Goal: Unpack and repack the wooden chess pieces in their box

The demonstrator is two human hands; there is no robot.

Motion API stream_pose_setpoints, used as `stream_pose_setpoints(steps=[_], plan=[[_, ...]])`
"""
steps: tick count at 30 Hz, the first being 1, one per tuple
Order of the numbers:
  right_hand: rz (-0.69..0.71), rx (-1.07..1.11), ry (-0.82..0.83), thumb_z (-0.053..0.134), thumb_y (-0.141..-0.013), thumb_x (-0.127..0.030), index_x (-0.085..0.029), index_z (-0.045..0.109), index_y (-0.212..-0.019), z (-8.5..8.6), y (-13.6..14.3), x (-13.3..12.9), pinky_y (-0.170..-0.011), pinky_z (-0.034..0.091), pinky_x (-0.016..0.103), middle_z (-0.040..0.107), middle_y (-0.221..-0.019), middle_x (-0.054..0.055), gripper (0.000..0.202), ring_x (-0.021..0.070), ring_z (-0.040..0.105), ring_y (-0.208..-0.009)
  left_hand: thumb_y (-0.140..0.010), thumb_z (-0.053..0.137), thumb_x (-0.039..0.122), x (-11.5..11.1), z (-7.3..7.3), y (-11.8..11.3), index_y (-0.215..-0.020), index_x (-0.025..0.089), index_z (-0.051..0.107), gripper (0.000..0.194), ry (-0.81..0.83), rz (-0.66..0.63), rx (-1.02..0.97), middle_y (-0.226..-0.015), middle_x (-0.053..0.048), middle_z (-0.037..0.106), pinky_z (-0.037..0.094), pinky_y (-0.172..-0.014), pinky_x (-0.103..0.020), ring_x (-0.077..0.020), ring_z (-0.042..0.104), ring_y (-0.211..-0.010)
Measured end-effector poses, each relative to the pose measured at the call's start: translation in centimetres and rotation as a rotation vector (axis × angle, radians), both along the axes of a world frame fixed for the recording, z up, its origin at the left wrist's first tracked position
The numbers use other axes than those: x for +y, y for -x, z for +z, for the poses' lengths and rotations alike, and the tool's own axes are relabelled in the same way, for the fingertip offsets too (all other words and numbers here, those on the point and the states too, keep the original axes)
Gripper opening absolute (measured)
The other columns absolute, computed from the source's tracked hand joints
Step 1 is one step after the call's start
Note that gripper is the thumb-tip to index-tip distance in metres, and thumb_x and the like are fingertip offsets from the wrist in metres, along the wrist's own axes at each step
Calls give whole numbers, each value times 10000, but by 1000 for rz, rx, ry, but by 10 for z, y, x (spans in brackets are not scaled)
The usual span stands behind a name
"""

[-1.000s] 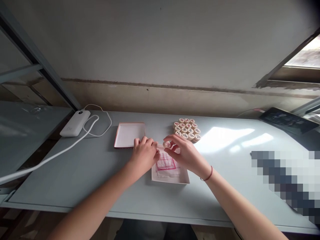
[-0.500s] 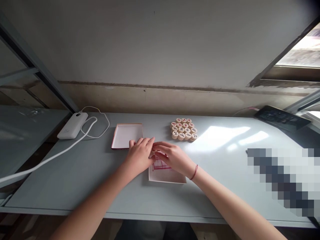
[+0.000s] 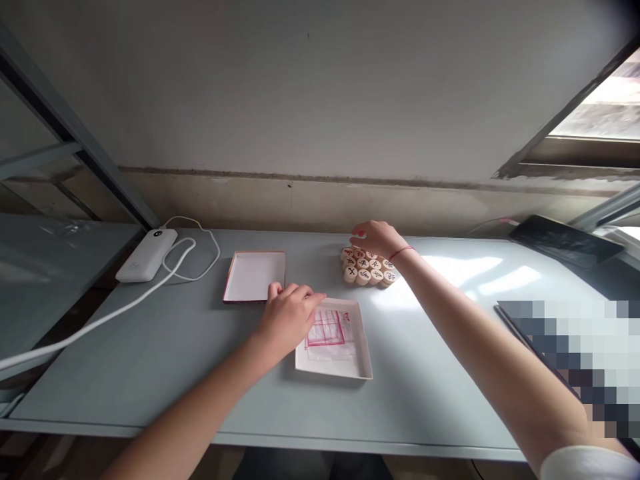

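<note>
A shallow white box [image 3: 333,370] lies on the desk with a crumpled translucent sheet [image 3: 325,330] marked with red grid lines inside. My left hand [image 3: 290,317] grips this box at its upper left rim, fingers curled over the edge. Beyond it stands a tight block of stacked wooden Chinese chess pieces [image 3: 363,275] with red and black characters. My right hand [image 3: 379,239], a red string on its wrist, reaches over the block's back row. Its fingers are bent around a piece there, largely hidden, with a red spot showing between them.
Left of the pieces lies a second shallow box half [image 3: 255,273], white inside with a red edge. A white power bank [image 3: 147,255] with a cable [image 3: 105,323] sits at the far left. A dark tablet-like object [image 3: 565,239] is at the back right; a blurred-out item [image 3: 565,360] lies nearer.
My right hand has left the box and moved up and away to the back of the chess pieces. The grid sheet now lies uncovered in the box; my left hand stays at its rim.
</note>
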State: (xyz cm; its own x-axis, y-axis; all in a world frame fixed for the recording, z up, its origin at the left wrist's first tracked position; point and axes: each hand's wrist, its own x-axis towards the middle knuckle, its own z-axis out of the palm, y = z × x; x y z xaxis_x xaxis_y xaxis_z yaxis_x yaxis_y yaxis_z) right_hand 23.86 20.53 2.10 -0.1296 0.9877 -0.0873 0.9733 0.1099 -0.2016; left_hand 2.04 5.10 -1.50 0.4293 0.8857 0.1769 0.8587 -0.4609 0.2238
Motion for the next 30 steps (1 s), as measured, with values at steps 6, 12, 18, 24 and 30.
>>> stream_pose_setpoints(steps=[6,12,18,24,30], plan=[[-19,-66,170,612,-759,-282,-158,741,-905,5,12,8,-644,474,300,707,-794,114,230,232,651,-764,-845,524,150,-1,0,0,-1167,238,609,344,40,21,-6,-1010,-34,687,300,-813,-405,-206,586,-927],[-16,-78,165,664,-697,-199,-140,740,-884,7,14,15,-629,491,292,714,-802,109,210,225,662,-733,-855,542,190,-4,-3,0,-1204,235,597,356,63,51,-7,-1057,-45,675,353,-844,-411,-219,592,-962],[84,436,17,594,-793,-303,-162,677,-1015,19,16,-35,-533,500,235,705,-1020,69,276,143,662,-613,-878,576,348,-1,-1,1,-1276,217,517,423,-133,56,-169,-1155,-98,623,441,-870,-424,-259,579,-1047],[283,902,331,635,-780,-388,-187,628,-951,8,31,-120,-462,502,219,699,-933,66,264,162,669,-714,-945,484,336,0,-2,-4,-1318,269,440,381,-177,-97,-433,-1163,-73,582,529,-854,-339,-198,633,-985],[161,1050,235,644,-776,-457,-169,618,-944,-9,22,-127,-539,521,252,669,-962,91,335,166,648,-766,-883,530,152,-3,-6,-6,-1133,210,551,257,-74,-141,-494,-1064,-55,585,527,-773,-269,-130,638,-821]])
